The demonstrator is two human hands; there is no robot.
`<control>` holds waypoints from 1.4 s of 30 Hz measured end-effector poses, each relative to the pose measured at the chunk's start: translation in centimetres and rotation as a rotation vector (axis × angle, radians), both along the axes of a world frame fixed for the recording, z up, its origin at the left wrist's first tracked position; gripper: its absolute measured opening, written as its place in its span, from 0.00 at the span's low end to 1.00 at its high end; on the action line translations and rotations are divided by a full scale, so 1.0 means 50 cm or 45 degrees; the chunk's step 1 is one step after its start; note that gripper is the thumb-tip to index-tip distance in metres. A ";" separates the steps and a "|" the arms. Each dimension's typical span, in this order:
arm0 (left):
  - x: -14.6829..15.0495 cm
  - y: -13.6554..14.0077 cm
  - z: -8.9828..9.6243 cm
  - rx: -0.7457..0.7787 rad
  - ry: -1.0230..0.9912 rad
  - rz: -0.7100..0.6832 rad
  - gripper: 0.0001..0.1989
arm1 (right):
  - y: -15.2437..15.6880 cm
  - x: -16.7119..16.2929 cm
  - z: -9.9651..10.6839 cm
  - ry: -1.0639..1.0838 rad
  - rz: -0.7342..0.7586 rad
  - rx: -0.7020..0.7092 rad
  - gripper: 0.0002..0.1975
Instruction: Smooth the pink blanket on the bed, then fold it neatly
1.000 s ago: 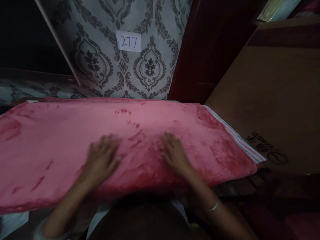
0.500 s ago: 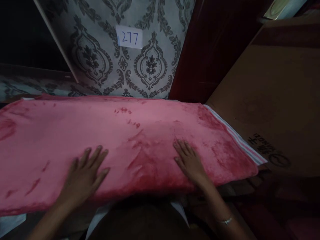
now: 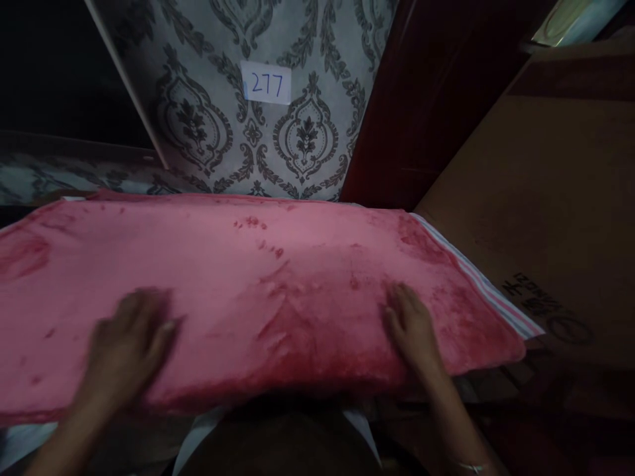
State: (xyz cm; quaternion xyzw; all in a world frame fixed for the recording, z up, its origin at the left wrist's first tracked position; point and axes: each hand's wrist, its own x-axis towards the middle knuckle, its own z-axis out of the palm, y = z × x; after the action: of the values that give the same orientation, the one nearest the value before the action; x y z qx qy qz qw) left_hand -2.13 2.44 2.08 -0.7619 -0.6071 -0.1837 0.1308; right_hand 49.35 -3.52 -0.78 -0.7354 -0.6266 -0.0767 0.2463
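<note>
Between the left hand [image 3: 126, 340] and the right hand [image 3: 411, 324], a wide lane is left across the pink cloth [image 3: 208, 258], broken by low creases towards the near edge. Past the fingertips, sideways passage is offered along the cloth's far strip, until reach is stopped by the patterned wall [image 3: 258, 149]. On the right, the way is blocked by the cardboard box [image 3: 540, 178], beside which a narrow striped edge [image 3: 489, 291] is seen. The far right corner is closed off by the dark red panel [image 3: 421, 99], and the near side is bounded by the person's torso [image 3: 288, 439]
</note>
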 end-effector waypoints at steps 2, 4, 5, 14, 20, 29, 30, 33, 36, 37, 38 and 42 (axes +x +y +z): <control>0.110 0.017 0.022 -0.123 0.071 -0.240 0.32 | 0.048 -0.084 0.024 -0.022 0.291 -0.064 0.30; 0.202 0.040 0.040 -0.234 0.130 -0.522 0.34 | 0.100 -0.162 0.050 -0.065 0.525 -0.200 0.31; 0.241 0.053 0.048 -0.289 0.151 -0.637 0.35 | 0.128 -0.194 0.064 -0.086 0.611 -0.281 0.31; 0.424 0.189 0.035 -0.508 0.198 -0.728 0.39 | 0.321 -0.217 0.090 -0.099 0.420 -0.448 0.28; 0.390 0.257 0.051 -0.636 0.164 -0.491 0.38 | 0.322 -0.207 0.070 -0.085 0.420 -0.456 0.28; 0.232 0.359 0.080 -0.616 0.054 0.284 0.38 | 0.321 -0.210 0.082 -0.007 0.411 -0.490 0.28; 0.229 0.356 0.078 -0.613 0.058 0.291 0.38 | 0.321 -0.210 0.082 -0.006 0.410 -0.492 0.28; 0.231 0.350 0.075 -0.613 0.050 0.294 0.38 | 0.320 -0.218 0.089 -0.011 0.385 -0.501 0.28; 0.233 0.350 0.075 -0.607 0.032 0.287 0.38 | 0.319 -0.251 0.109 -0.032 0.389 -0.503 0.29; 0.233 0.351 0.076 -0.602 0.028 0.282 0.38 | 0.320 -0.270 0.117 -0.040 0.433 -0.504 0.29; 0.233 0.351 0.076 -0.600 0.027 0.281 0.38 | 0.321 -0.292 0.125 -0.047 0.503 -0.504 0.30; 0.229 0.351 0.075 -0.609 0.042 0.296 0.35 | 0.343 -0.397 0.139 -0.072 0.864 -0.454 0.29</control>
State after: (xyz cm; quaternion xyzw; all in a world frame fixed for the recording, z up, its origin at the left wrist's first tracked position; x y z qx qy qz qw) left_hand 9.30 19.99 5.83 -0.6991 -0.7146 -0.0063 -0.0228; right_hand 29.51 13.64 6.16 -0.5150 -0.8445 0.0991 0.1083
